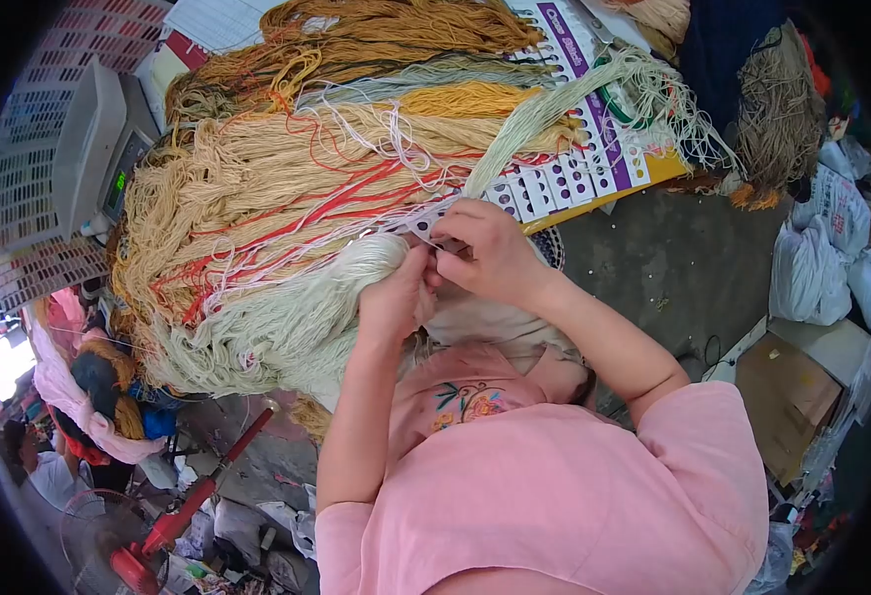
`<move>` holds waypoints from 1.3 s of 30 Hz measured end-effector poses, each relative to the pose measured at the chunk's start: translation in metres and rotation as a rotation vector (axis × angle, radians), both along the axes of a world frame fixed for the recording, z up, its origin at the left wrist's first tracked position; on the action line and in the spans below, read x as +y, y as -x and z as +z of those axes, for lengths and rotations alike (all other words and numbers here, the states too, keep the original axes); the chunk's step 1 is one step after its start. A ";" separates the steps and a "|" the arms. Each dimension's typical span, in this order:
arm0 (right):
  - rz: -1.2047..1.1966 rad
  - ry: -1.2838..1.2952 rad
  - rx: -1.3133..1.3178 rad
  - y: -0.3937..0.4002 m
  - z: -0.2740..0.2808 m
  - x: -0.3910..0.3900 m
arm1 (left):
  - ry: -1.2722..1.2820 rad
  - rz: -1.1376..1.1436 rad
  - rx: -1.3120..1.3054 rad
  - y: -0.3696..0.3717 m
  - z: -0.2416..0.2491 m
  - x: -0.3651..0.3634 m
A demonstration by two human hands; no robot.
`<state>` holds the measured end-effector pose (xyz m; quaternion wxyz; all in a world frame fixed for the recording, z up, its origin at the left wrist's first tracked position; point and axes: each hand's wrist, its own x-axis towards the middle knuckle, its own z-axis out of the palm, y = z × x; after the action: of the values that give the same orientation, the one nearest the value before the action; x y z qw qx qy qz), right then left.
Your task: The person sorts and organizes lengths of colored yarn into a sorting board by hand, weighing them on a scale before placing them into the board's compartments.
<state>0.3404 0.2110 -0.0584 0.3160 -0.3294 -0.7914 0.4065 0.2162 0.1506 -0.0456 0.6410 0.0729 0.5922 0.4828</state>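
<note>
A thick hank of pale cream thread (306,302) lies along the near edge of the table. My left hand (394,296) is closed round its right end, where the strands bunch together. Close beside it, my right hand (485,253) has its thumb and fingertips pinched together; what lies between them is too small to make out. A whitish card with punched holes (421,226) shows just behind my fingertips. Further right, more white punched cards (544,191) lie in a row, and a pale green hank (534,124) runs across them.
Tan hanks (247,169) with red and white strands cover the table, brown hanks (376,30) behind them. A scale (123,149) stands left beside a plastic crate (39,129). White bags (817,263) and a cardboard box (787,387) are at right; a red fan (148,550) is lower left.
</note>
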 end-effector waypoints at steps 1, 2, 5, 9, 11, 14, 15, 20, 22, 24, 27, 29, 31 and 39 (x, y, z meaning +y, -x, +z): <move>0.002 0.002 -0.003 -0.001 0.001 0.000 | 0.039 0.000 0.054 0.003 0.007 -0.001; -0.002 0.058 -0.006 -0.001 0.001 0.000 | 0.035 0.057 0.061 0.016 0.003 -0.007; -0.022 0.067 -0.007 0.000 -0.004 -0.003 | 0.034 0.135 -0.063 0.040 0.008 -0.014; -0.007 0.006 -0.039 0.003 -0.006 -0.005 | 0.131 -0.011 0.168 0.032 0.012 -0.011; -0.004 -0.044 -0.018 0.000 -0.003 -0.003 | -0.005 0.121 -0.014 0.036 0.008 -0.015; -0.033 -0.057 -0.021 -0.001 -0.005 -0.003 | -0.069 0.140 -0.393 0.039 0.033 -0.022; -0.054 -0.023 -0.039 0.000 -0.007 -0.003 | -0.128 0.186 -0.620 0.040 0.037 -0.025; -0.058 0.087 0.010 0.001 -0.004 0.001 | -0.113 -0.005 -0.522 0.037 0.026 -0.009; -0.028 0.289 -0.031 -0.001 0.000 0.003 | 0.063 -0.326 -0.043 0.017 0.025 0.007; -0.062 0.554 0.192 -0.001 -0.005 0.005 | 0.156 -0.366 -0.003 0.015 0.008 0.006; -0.052 0.632 0.253 -0.004 -0.008 0.006 | 0.077 -0.337 -0.118 0.024 0.007 0.002; -0.035 0.739 0.305 -0.001 -0.006 0.007 | 0.053 -0.355 -0.093 0.023 0.007 0.002; -0.047 0.698 0.261 -0.001 -0.006 0.006 | 0.028 -0.371 -0.071 0.022 0.006 0.001; -0.007 0.750 0.535 -0.001 -0.007 0.005 | 0.103 -0.065 -0.167 0.028 0.001 -0.001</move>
<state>0.3411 0.2161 -0.0652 0.3696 -0.3072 -0.4791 0.7345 0.1886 0.1493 -0.0448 0.7065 0.0185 0.5579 0.4350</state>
